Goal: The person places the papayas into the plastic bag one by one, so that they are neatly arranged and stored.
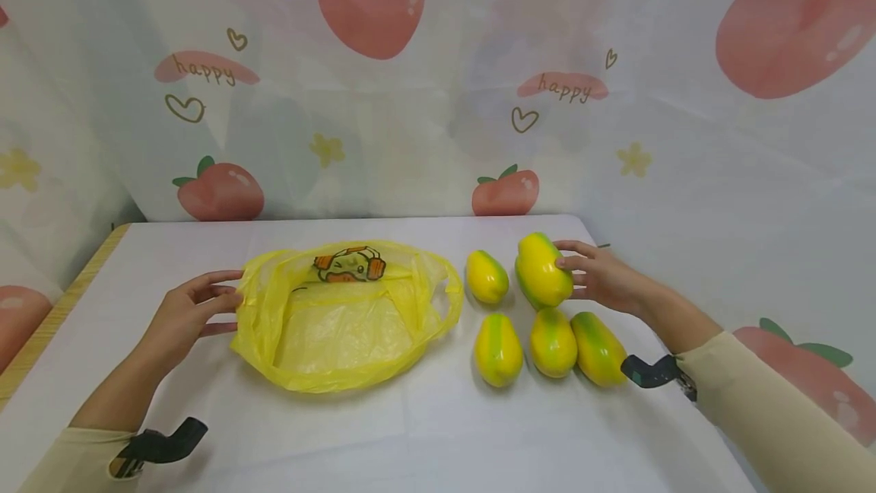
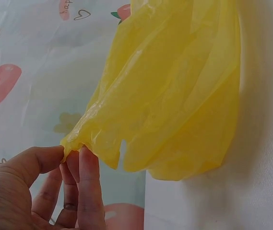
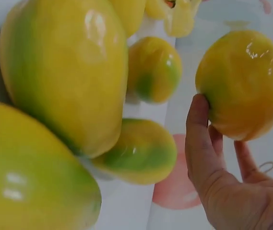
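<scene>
A yellow plastic bag (image 1: 349,337) lies on the table with its mouth wide toward me and a cartoon print inside. My left hand (image 1: 195,314) is at its left side; in the left wrist view, thumb and fingers of that hand (image 2: 45,191) pinch a gathered corner of the bag (image 2: 174,96). My right hand (image 1: 605,276) grips a yellow-green papaya (image 1: 547,268), which the right wrist view shows raised off the table in the fingertips (image 3: 197,115). Under and behind that papaya, a second one (image 1: 528,297) partly shows. Others, such as this papaya (image 1: 499,350), lie between bag and right hand.
More papayas lie close together: one (image 1: 487,278) near the bag's right handle, two (image 1: 553,342) (image 1: 601,350) touching side by side in front of my right hand. A white cloth covers the table (image 1: 411,440). A fruit-printed curtain (image 1: 424,128) hangs behind it.
</scene>
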A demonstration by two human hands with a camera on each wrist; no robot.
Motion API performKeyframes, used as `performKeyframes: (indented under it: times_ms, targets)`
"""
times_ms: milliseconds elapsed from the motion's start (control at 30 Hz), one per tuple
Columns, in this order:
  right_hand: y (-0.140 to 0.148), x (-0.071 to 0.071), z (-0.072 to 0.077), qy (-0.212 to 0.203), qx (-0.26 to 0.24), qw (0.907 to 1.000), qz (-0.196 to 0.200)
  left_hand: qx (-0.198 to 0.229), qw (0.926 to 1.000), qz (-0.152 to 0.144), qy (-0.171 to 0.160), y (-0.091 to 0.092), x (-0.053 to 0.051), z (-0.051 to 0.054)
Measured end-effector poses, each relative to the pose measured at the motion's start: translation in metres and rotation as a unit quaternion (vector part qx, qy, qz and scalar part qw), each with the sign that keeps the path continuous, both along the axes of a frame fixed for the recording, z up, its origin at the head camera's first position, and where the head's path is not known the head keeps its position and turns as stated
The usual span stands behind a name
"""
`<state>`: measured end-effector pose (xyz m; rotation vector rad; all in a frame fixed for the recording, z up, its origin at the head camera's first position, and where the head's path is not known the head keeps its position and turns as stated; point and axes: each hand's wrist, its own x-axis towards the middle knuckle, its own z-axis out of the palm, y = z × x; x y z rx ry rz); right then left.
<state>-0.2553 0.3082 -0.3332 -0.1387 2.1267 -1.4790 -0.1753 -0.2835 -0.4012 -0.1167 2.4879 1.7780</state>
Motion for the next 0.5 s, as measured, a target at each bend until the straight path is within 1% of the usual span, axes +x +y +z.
performKeyframes:
  times_ms: [133,233,500]
  targets:
    - [-0.009,0.004,0.001,-0.021,-0.024,0.9994,-0.014,0.002,1.0,0.0,0.001,-0.001,0.001,0.0]
    - [-0.014,0.007,0.001,-0.032,-0.032,0.9987,-0.023,0.002,1.0,0.0,0.002,-0.001,0.001,0.001]
    - [-0.026,0.016,0.0,-0.038,-0.038,0.9975,-0.045,-0.003,1.0,-0.002,-0.003,-0.001,0.0,0.001]
